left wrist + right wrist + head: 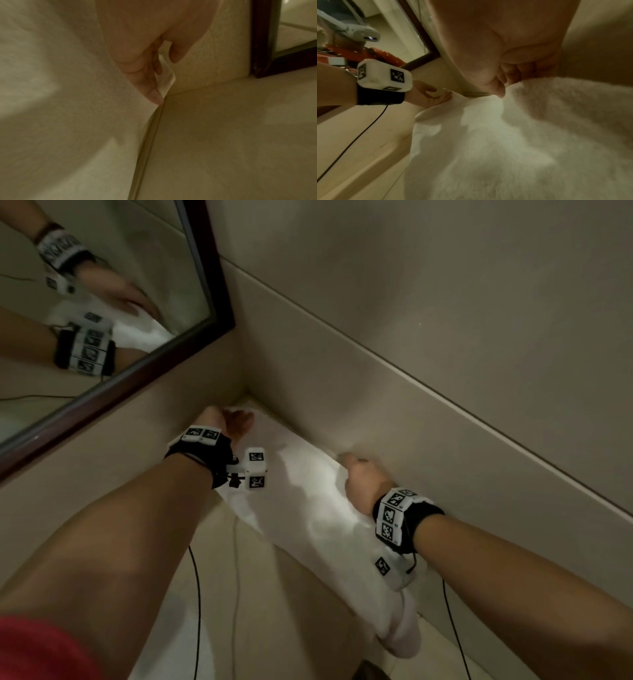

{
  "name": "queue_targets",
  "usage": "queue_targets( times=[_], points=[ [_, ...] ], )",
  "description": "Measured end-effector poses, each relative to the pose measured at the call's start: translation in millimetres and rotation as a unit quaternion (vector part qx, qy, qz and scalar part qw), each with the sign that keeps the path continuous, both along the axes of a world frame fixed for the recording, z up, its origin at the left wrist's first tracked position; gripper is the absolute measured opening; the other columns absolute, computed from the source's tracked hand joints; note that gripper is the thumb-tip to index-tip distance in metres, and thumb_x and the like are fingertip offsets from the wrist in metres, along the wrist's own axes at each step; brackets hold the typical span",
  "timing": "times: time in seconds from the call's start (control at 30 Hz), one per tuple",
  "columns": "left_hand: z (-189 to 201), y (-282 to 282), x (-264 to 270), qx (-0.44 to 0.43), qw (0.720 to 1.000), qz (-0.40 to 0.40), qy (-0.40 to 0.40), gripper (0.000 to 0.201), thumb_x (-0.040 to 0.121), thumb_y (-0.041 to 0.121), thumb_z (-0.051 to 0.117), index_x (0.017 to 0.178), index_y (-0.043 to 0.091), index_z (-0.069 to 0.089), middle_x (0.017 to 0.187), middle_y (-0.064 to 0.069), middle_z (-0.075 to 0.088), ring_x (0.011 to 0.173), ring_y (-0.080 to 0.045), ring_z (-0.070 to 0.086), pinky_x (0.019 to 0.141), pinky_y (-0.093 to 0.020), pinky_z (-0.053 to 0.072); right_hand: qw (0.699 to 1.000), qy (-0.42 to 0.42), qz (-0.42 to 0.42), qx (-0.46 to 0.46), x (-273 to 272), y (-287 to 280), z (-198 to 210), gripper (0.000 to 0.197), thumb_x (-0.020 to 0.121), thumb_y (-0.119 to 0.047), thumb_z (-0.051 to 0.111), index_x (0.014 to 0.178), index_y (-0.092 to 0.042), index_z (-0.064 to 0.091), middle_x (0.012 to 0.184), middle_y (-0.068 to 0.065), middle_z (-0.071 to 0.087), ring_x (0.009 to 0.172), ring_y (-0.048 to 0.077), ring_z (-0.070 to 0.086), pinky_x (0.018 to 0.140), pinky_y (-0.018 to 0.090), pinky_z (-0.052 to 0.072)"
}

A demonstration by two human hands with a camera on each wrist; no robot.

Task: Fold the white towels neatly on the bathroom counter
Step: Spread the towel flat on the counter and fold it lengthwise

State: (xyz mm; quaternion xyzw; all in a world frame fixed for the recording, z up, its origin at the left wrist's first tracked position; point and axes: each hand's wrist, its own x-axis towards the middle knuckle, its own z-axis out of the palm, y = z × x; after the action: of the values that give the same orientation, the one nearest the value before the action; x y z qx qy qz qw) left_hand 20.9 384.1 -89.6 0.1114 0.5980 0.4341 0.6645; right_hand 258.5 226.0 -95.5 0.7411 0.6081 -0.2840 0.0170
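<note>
Surface: beige counter [260, 577], smooth and stone-like, running into a corner of the room.
Walls: large plain beige tiles [411, 320] with thin grout lines.
Mirror: dark wooden frame [205, 268] on the left wall, reflecting both hands.
Towel: white towel [308, 508], soft fluffy terry, lying long on the counter against the right wall, far end in the corner, near end bunched.
Left hand: left hand [227, 421] reaches into the corner, thumb and fingers pinching the towel's far corner.
Right hand: right hand [363, 484] sits by the wall, fingers curled over the towel's wall-side edge, gripping it.
Wrists: black straps carrying white marker blocks [394, 515]; thin black cables [198, 611] trail across the counter.
</note>
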Motion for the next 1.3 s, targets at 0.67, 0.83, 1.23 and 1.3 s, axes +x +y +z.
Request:
queue_targets(
  times=[0.67, 0.83, 1.23, 1.3],
  points=[
    [-14.9, -26.8, -78.2, 0.011, 0.815, -0.257, 0.519, 0.035, 0.097, 0.014, 0.048, 0.13, 0.002, 0.051, 0.132, -0.017, 0.054, 0.117, -0.031, 0.053, 0.087, -0.025, 0.039, 0.985, -0.011, 0.168, 0.02, -83.6, 76.9, 0.7, 0.052, 0.093, -0.021, 0.046, 0.143, -0.014, 0.039, 0.147, 0.009, 0.039, 0.133, 0.028, 0.039, 0.107, 0.037, 0.038],
    [-10.8, -29.5, -95.5, -0.06, 0.799, -0.269, 0.535, 0.039, 0.099, 0.02, 0.044, 0.134, 0.005, 0.047, 0.136, -0.018, 0.05, 0.12, -0.036, 0.052, 0.099, -0.041, 0.044, 0.992, -0.004, 0.124, -0.009, -98.5, 107.4, -8.2, 0.054, 0.092, -0.025, 0.046, 0.145, -0.018, 0.036, 0.149, 0.008, 0.036, 0.133, 0.028, 0.04, 0.107, 0.037, 0.039],
    [-68.7, -22.8, -126.0, -0.069, 0.858, -0.28, 0.425, 0.064, 0.063, 0.057, 0.053, 0.123, 0.035, 0.044, 0.083, -0.006, 0.072, 0.07, -0.03, 0.071, 0.068, -0.047, 0.06, 0.995, -0.002, 0.1, -0.024, -100.1, 132.2, -21.6, 0.052, 0.093, -0.024, 0.043, 0.143, -0.034, 0.036, 0.155, 0.002, 0.019, 0.136, 0.028, 0.033, 0.108, 0.043, 0.039],
    [-48.3, -30.1, -121.1, -0.065, 0.877, -0.26, 0.398, 0.045, 0.074, 0.048, 0.059, 0.115, 0.031, 0.049, 0.078, -0.007, 0.073, 0.063, -0.027, 0.07, 0.064, -0.041, 0.061, 0.995, 0.025, 0.095, -0.019, -99.9, 133.0, -21.0, 0.05, 0.094, -0.023, 0.044, 0.143, -0.033, 0.038, 0.155, 0.003, 0.016, 0.129, 0.028, 0.044, 0.106, 0.037, 0.042]
  ],
)
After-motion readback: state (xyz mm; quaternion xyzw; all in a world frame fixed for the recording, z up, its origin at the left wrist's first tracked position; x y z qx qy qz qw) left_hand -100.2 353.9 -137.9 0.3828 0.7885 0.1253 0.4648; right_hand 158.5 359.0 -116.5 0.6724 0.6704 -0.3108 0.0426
